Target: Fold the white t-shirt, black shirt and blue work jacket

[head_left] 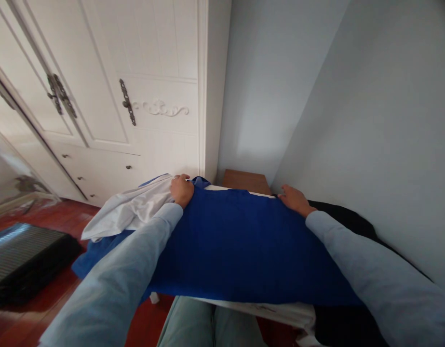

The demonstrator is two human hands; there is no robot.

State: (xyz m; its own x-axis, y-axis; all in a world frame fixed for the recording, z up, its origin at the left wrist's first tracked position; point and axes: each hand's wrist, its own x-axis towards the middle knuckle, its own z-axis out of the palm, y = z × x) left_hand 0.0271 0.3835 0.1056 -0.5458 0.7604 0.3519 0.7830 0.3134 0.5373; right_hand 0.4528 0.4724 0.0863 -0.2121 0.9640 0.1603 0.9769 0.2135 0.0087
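A blue garment point(240, 246) lies spread flat across a small white-covered table point(280, 312) in front of me. My left hand point(182, 189) is closed on the garment's far left corner, next to a crumpled white cloth point(130, 209). My right hand point(294, 198) rests at the far right corner with its fingers pressed down on the blue fabric's edge. Both arms wear light blue sleeves.
A white wardrobe point(110, 96) with dark metal handles stands to the left. A brown wooden stand point(246, 181) sits in the corner behind the table. Dark clothing point(347, 219) lies along the right wall. A black ribbed case point(23, 255) lies on the red wooden floor.
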